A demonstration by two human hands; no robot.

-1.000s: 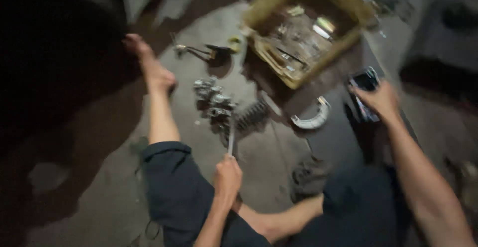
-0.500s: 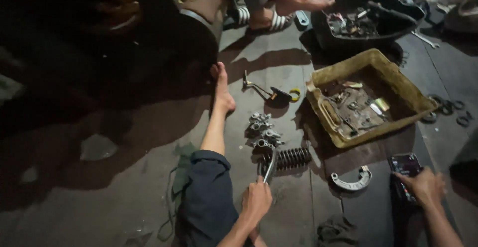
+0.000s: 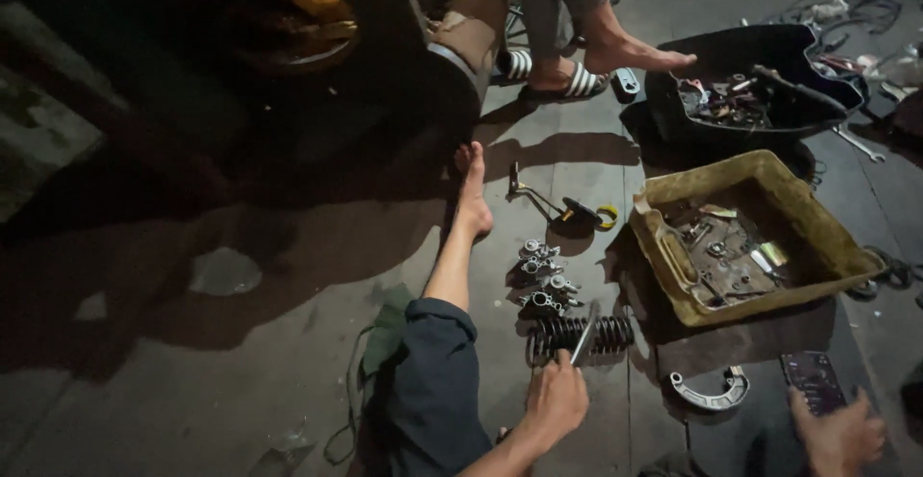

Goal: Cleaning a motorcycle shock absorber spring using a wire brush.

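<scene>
Hands at bottom edge, parts spread on concrete floor [image 3: 240, 362].

L hand [image 3: 556, 402] w/ grip clenched on a thin metal tool [image 3: 583, 340], its tip over the black coil spring [image 3: 577, 335] lying on the floor. R hand [image 3: 838, 429] rests on a dark phone [image 3: 813, 381], fingers spread flat, nothing clasped. Curved metal brake shoe [image 3: 710, 392] lies btw the two hands. Just past the spring: cluster of small silver parts [image 3: 540, 280] beside the person's outstretched bare foot [image 3: 472, 193]. Right of those, a dirty yellow tray [image 3: 673, 256] w/ bolts and bits. Further off, black tub [image 3: 673, 112] of tools, and another person's feet in striped sandals [image 3: 567, 75].
</scene>
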